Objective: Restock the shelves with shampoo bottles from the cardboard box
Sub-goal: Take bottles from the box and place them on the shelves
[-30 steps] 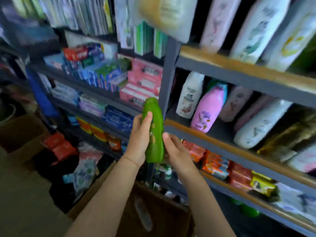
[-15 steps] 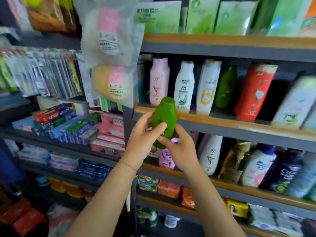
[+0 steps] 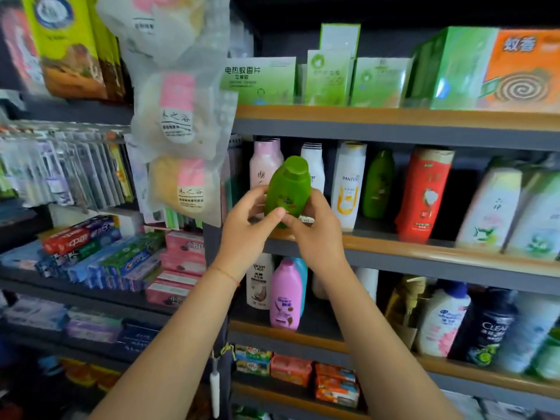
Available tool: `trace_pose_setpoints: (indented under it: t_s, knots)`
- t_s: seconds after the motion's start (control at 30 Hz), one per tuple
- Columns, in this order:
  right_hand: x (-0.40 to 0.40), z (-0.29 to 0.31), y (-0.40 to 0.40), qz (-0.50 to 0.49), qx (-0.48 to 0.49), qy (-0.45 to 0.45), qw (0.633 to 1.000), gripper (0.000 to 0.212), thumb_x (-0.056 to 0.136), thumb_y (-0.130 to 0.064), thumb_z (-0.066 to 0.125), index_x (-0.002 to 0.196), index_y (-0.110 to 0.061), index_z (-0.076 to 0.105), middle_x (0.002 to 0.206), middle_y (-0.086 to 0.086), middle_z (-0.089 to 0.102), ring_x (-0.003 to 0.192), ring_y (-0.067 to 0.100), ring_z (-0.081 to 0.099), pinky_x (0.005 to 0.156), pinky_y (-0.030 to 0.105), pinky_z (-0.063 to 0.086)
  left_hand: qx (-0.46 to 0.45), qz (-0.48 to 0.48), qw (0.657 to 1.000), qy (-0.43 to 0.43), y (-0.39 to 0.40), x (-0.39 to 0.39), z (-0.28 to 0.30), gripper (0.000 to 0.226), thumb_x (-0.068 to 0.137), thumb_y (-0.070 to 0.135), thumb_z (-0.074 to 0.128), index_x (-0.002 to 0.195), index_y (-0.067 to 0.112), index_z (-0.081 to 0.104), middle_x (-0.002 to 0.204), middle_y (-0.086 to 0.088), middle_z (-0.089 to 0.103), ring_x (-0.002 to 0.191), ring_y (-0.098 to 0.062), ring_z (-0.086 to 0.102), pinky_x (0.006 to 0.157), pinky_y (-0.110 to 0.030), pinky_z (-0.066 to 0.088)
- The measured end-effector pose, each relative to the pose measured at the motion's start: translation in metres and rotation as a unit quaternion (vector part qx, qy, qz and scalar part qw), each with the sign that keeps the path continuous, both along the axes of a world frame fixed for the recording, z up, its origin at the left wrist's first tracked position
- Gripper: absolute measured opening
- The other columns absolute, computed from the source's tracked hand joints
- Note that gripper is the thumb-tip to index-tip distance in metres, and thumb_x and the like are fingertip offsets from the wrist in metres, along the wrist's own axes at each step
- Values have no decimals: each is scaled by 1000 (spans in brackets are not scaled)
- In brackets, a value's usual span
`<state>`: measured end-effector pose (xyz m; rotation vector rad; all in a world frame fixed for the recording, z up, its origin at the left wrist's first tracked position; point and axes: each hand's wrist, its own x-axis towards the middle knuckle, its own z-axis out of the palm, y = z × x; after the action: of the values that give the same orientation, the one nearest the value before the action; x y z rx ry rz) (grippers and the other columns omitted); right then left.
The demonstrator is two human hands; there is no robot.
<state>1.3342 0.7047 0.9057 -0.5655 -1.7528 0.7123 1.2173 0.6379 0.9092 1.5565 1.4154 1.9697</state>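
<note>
I hold a green shampoo bottle [image 3: 288, 189] upright, cap up, in both hands in front of the shampoo shelf [image 3: 394, 247]. My left hand [image 3: 247, 225] grips its lower left side, thumb across the front. My right hand [image 3: 312, 228] wraps its lower right side and base. Behind it on the shelf stand a pink bottle [image 3: 263, 162], a white bottle [image 3: 313, 165], a white Pantene bottle [image 3: 347, 183], another green bottle [image 3: 378, 183] and a red bottle [image 3: 424, 192]. The cardboard box is out of view.
Green and orange boxes [image 3: 454, 68] fill the shelf above. More bottles [image 3: 285, 295] stand on the shelf below. Bagged sponges [image 3: 178, 116] hang from the grey upright just left of my hands. Toothpaste boxes [image 3: 100, 253] fill the left shelves.
The view has tilted up from the box and lower shelves to the shampoo shelf. Both hands have raised the green bottle up in front of that shelf.
</note>
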Motion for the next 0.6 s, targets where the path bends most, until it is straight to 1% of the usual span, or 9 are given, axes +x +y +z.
trace_pose_setpoints:
  t_s: [0.03,0.1,0.17,0.23,0.3,0.4,0.5,0.53,0.6]
  knots:
    - [6,-2,1,-15,-2,3,1000,35,88,-16,73,118,-21,56,102,-19,65,97,-4,61,84,18,50,-5,-1,1000,-2,5,5,0,34,88,19,71,116,37,63,111,14,70,107,-5,64,97,-36,53]
    - [18,-6,6,-55,8,12,998,41,88,-18,74,123,-20,53,107,-10,64,99,2,61,84,26,53,-13,-1,1000,2,16,17,1,33,90,15,71,117,31,63,109,13,69,103,0,63,92,-29,55]
    - [29,-9,11,-118,38,5,992,46,87,-20,73,128,-15,51,115,0,58,102,11,57,84,33,53,-16,-11,1000,15,27,33,4,32,89,14,71,116,28,62,109,6,68,94,10,61,83,-14,51]
    - [41,-9,15,-177,58,-12,982,57,86,-17,74,136,-10,46,119,5,50,96,7,49,78,26,49,-25,-17,999,25,37,51,8,31,88,13,73,114,27,62,103,6,66,86,15,58,74,-6,46]
    - [54,-7,20,-213,71,-30,974,69,84,-14,75,143,-8,39,119,8,46,92,3,43,74,16,38,-22,-25,999,37,47,68,12,30,88,14,73,115,22,63,100,7,65,82,15,58,71,-5,44]
    - [73,-3,28,-251,63,-39,965,72,86,-22,74,146,-9,36,119,6,47,94,8,47,72,17,35,-26,-49,998,42,58,86,19,26,91,17,69,116,23,64,98,9,64,78,14,59,67,-7,46]
    - [84,2,39,-280,63,-24,958,71,83,-29,76,139,-3,40,120,9,50,102,18,51,72,19,36,-36,-86,995,18,67,93,24,20,97,19,62,114,31,65,101,11,68,84,9,63,79,-14,53]
    - [85,4,42,-287,62,-19,956,71,82,-31,77,136,-1,41,121,11,50,105,22,52,74,22,40,-43,-88,995,17,70,93,23,20,98,21,60,112,34,65,103,13,68,89,9,63,84,-13,51]
    - [86,8,50,-307,49,-13,950,70,79,-32,78,131,-1,42,119,12,53,107,28,55,77,34,49,-67,-64,995,42,77,90,18,21,99,23,58,115,31,67,108,16,67,97,10,60,85,-4,44]
